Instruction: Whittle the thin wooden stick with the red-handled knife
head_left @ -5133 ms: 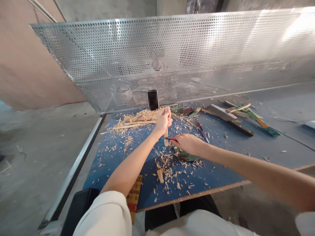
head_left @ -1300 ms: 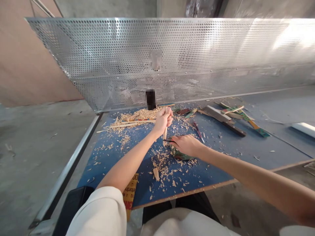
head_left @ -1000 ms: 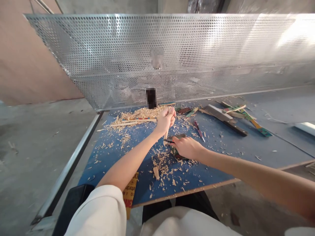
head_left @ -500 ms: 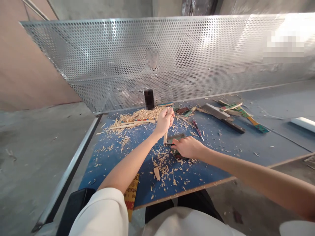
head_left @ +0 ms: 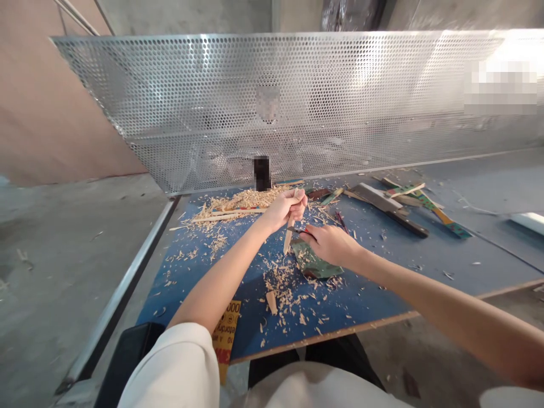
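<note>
Your left hand grips the wood strip over the counter, toward its left edge; your right hand holds the knife. Strip's likely light, stiff; grip its upper end.

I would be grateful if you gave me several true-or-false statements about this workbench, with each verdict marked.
1. The left hand grips a strip of wood, and the right hand holds a small knife. True.
2. The small knife is in the left hand. False: it is in the right hand.
3. Wood shavings are heaped near the perforated metal screen. True.
4. That heap holds all the wood shavings. False: more lie scattered across the blue table top.
5. A dark-handled tool lies farther right than both hands. True.
</note>
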The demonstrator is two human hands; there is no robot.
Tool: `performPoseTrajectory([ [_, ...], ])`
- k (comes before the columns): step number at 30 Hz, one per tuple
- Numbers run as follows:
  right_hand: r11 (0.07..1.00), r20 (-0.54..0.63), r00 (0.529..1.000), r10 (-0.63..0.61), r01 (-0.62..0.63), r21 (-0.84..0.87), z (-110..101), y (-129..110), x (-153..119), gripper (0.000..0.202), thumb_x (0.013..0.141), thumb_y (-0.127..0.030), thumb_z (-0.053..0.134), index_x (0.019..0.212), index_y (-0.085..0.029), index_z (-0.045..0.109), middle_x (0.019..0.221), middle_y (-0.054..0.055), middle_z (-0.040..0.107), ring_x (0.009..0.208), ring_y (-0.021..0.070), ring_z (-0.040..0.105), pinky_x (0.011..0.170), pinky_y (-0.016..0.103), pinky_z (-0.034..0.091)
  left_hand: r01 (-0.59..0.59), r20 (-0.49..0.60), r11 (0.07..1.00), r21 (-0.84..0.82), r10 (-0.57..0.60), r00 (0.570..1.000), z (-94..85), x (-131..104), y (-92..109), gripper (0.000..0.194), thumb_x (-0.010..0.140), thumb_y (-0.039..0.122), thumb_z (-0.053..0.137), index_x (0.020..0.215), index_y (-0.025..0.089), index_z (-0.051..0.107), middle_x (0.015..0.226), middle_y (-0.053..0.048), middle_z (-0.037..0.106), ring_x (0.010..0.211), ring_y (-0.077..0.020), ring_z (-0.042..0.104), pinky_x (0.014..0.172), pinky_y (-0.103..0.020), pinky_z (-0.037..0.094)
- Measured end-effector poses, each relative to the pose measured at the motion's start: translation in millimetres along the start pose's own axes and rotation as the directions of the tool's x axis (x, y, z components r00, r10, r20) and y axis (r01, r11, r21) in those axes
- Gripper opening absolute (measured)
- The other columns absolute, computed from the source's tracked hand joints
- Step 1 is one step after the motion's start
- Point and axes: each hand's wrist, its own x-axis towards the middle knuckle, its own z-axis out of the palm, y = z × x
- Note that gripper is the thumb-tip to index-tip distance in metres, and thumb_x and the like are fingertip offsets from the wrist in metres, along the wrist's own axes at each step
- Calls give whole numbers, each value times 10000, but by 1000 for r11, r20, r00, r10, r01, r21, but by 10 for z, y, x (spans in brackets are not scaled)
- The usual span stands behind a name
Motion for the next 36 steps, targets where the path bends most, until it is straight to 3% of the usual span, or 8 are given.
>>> performPoseTrajectory([
  [4, 1000, -43, 999, -3, 2, -22, -76, 19, 1, 542, 1077, -496, 246, 1101, -194, 696, 822, 94, 733, 670, 201, 636, 617, 310, 356, -7, -15, 1000, 24, 7, 1000, 11, -30, 78, 291, 954, 310, 607, 710, 160, 655, 505, 42, 300, 471, -94, 381, 494, -246, 362],
  [11, 998, 35, 998, 47, -49, 45, 4, -48, -8, 542, 1074, -476, 242, 1125, -192, 700, 825, 102, 728, 678, 214, 646, 620, 325, 377, -26, -103, 996, 82, 34, 994, 22, -18, 61, 329, 968, 335, 602, 702, 151, 661, 512, 49, 277, 452, -77, 285, 470, -251, 273],
  [15, 1000, 62, 998, 18, -18, 4, -88, -16, 13, 524, 1067, -479, 273, 1078, -197, 716, 848, 112, 737, 682, 215, 649, 631, 334, 379, -31, -94, 996, 86, 39, 995, 12, 9, 13, 341, 972, 348, 590, 707, 147, 664, 512, 50, 274, 454, -76, 286, 471, -250, 252],
  [20, 999, -39, 998, 43, -44, -14, -167, 41, 78, 529, 1068, -483, 276, 1057, -193, 718, 822, 107, 725, 669, 204, 628, 629, 324, 350, -45, -121, 993, 105, 58, 991, -16, 26, -14, 361, 975, 378, 590, 721, 138, 680, 513, 56, 260, 454, -73, 270, 473, -255, 213],
  [25, 992, -39, 998, 48, -43, 115, -116, 70, 80, 479, 1063, -440, 309, 997, -181, 706, 782, 100, 707, 628, 186, 583, 587, 319, 283, -27, -109, 989, 149, 43, 993, 5, 19, -13, 330, 967, 380, 603, 740, 150, 668, 529, 46, 292, 475, -85, 304, 491, -269, 243],
  [31, 999, -88, 996, -31, 34, 34, -196, 106, 32, 457, 1061, -457, 333, 952, -199, 694, 742, 83, 695, 594, 182, 562, 581, 325, 224, -61, -130, 933, 355, 114, 985, -9, 27, -14, 382, 974, 432, 583, 745, 158, 717, 546, 2, 412, 509, -106, 359, 540, -301, 287],
  [36, 999, -48, 998, -30, 32, 23, -94, 93, 41, 445, 1063, -459, 335, 971, -205, 688, 741, 77, 701, 581, 179, 569, 577, 312, 242, -90, -129, 925, 368, 147, 981, 8, 17, 26, 376, 975, 384, 577, 714, 153, 719, 540, -10, 443, 528, -119, 388, 596, -324, 317],
])
